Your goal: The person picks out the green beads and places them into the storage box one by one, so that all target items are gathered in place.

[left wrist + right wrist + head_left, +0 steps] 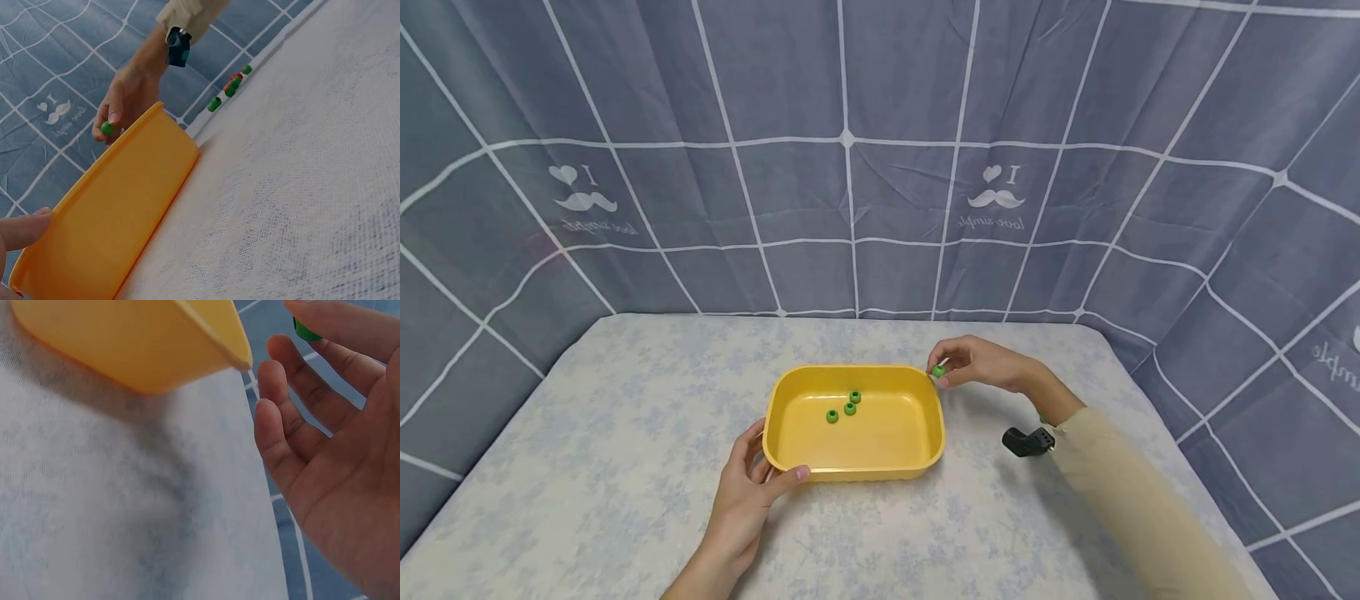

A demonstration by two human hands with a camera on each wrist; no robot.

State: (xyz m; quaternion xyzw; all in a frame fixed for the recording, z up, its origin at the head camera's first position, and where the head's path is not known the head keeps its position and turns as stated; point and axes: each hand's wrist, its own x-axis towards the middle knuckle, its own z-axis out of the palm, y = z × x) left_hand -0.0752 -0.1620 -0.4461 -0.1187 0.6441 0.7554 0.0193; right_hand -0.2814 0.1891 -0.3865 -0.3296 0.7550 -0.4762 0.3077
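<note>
A yellow plastic basin [880, 473] stands on the table, three green beads [832, 416] lying on its floor. My left hand [739, 502] grips its near left corner, thumb on the front rim and fingers at the left side. Over by the far right corner, my right hand [985, 362] pinches another green bead [938, 371] between thumb and index finger, at rim height. The right wrist view shows part of this held bead [306, 330] under the thumb, the other fingers loosely bent beside the basin wall [125, 344].
The left wrist view shows several green and red beads [230, 89] on the table beyond the basin; in the head view the right sleeve [1138, 492] mostly hides them. A black wristband [1028, 442] sits on the right wrist. Blue checked curtains [895, 192] enclose the patterned tabletop [647, 400].
</note>
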